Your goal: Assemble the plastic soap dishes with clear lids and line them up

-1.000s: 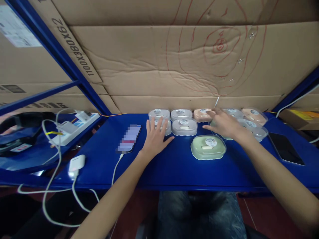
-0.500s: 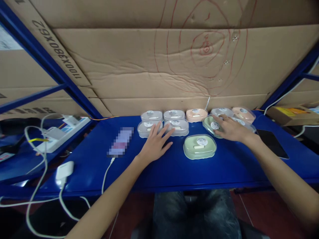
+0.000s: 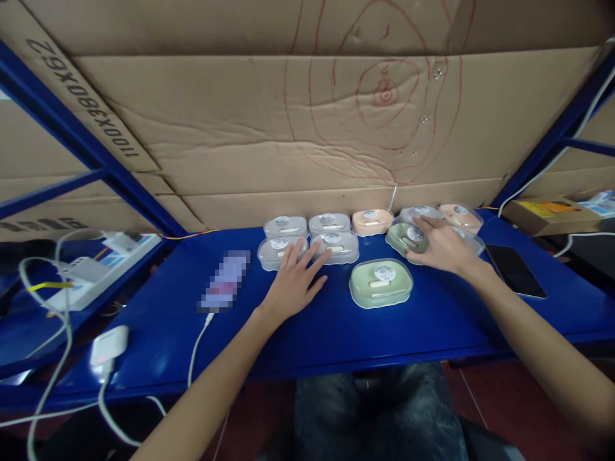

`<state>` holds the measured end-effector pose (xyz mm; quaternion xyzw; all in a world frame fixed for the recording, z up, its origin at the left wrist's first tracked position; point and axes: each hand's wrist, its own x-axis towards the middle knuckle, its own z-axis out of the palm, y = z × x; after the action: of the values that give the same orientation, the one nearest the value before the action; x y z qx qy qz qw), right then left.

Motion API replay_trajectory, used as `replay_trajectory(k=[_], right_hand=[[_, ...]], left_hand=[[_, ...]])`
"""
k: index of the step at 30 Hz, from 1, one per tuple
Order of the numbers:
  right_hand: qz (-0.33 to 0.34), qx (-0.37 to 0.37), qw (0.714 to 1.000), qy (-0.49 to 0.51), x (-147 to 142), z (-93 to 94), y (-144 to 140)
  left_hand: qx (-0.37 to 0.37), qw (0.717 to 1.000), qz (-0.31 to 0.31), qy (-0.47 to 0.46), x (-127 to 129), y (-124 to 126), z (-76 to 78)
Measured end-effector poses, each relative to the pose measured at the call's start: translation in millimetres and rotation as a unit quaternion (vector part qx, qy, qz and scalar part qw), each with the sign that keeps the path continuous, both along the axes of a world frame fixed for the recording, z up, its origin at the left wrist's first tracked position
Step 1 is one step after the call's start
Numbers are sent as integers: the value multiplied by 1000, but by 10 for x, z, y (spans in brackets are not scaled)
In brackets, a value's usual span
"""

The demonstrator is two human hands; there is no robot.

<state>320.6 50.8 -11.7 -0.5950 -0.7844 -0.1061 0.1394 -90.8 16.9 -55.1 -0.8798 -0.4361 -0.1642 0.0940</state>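
My left hand point(image 3: 291, 282) is open, fingers spread, its fingertips over the front edges of two grey plastic boxes with clear lids, one on the left point(image 3: 273, 253) and one on the right point(image 3: 342, 246). With the thumb at the front and fingers at the back, my right hand point(image 3: 444, 246) grips a dark green lidded box point(image 3: 401, 238) by its right side, partly covering it. A light green lidded box point(image 3: 381, 291), bearing a round white label, lies between my hands, nearer to me. Behind my right hand a grey box point(image 3: 473, 240) is partly hidden.
Along the cardboard back wall point(image 3: 216, 128) stand more grey boxes point(image 3: 329, 225) and peach boxes point(image 3: 372, 224). A phone point(image 3: 225, 282) on a cable lies left, a dark tablet-like device point(image 3: 514, 270) right. A white charger point(image 3: 109, 346) and power strip point(image 3: 100, 275) are far left.
My right hand's thumb has come to the front edge of the dark green box, which has turned slightly. My left hand stays over the grey boxes. The whole view has shifted a little.
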Motion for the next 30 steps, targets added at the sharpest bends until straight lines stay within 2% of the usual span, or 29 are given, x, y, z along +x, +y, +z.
replay_trajectory(k=[5,13,21,24,30], right_hand=[[6,14,1000,17,165,46,-70],[30,-12,999,33,144,-83,-34],[62,30,992,108,136,-211,-28],[82,19,991,100,158,-262,-14],[75,13,995,65,158,-275,10]], left_hand=[[-5,1000,1,-5,0,7,-10],[-3,1000,5,-5,7,6,-20],[-4,1000,3,-8,-2,14,-19],[-4,1000,5,-6,-5,15,-21],[-1,1000,3,-2,-4,13,-24]])
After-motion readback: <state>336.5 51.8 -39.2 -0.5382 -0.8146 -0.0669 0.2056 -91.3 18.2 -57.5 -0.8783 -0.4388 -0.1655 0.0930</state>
